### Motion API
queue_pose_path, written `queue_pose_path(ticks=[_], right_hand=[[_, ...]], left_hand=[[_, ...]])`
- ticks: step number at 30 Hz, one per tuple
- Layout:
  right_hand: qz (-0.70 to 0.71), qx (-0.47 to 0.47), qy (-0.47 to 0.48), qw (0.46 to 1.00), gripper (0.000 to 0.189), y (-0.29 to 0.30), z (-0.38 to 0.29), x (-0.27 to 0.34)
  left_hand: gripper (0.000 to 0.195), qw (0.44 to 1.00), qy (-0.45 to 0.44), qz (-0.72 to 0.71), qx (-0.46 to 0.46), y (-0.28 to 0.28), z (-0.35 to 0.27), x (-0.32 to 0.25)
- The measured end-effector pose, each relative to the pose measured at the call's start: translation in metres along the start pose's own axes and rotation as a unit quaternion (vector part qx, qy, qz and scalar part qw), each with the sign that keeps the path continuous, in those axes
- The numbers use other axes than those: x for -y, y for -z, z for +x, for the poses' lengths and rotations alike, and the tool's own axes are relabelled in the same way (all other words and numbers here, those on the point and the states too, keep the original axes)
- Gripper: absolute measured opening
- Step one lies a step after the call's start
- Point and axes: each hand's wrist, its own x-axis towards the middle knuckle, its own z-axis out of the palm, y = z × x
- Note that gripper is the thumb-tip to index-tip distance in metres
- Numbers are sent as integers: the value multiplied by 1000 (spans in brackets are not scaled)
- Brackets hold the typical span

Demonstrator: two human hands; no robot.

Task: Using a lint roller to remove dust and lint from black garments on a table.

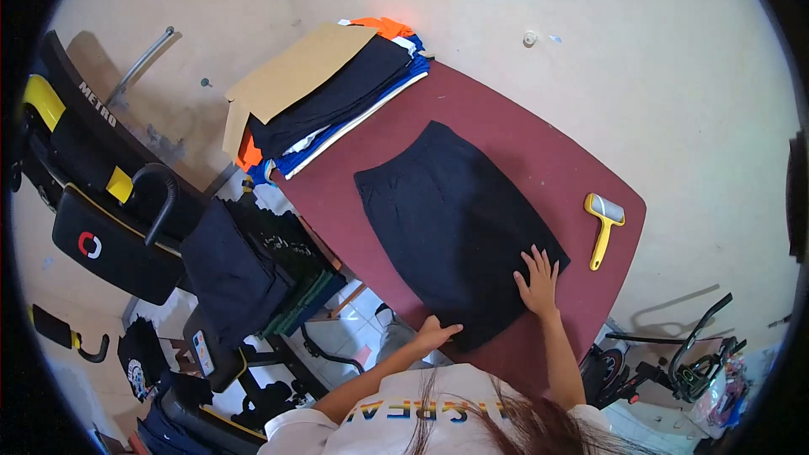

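Note:
A black garment point(461, 221), apparently a skirt, lies flat on a dark red tabletop point(524, 139). Its gathered waistband points away from me and its wide hem lies nearest me. My right hand point(539, 281) rests palm down near the hem's right corner, fingers spread on the cloth. At the hem's left corner, my left hand point(435, 335) pinches the edge, thumb on top and the other fingers partly hidden. To the right of the garment lies a lint roller point(603, 227) with a yellow handle and grey roll.
A stack of folded clothes point(341, 91), partly covered by a cardboard sheet point(303, 72), sits at the table's far left. More folded dark clothes point(234, 265) are piled on exercise equipment point(114, 246), beside a phone point(203, 352). A wall point(695, 107) borders the table's far side.

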Motion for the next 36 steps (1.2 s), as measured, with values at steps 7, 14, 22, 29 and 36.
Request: queue_pose_path(ticks=[7, 14, 22, 29, 36], right_hand=[[-108, -253, -114, 955, 48, 48, 17, -57], [-29, -295, -65, 953, 58, 45, 57, -161], [26, -284, -143, 948, 53, 73, 41, -135], [296, -141, -32, 944, 33, 84, -8, 18], [250, -10, 98, 963, 32, -37, 23, 146]], left_hand=[[34, 998, -3, -44, -38, -14, 1, 34], [36, 995, -36, -92, -28, -26, -13, 18], [31, 992, 50, 47, 109, -23, -2, 19], [44, 852, -152, 283, 413, -4, 4, 15], [35, 939, -181, 271, 107, 118, -9, -83]])
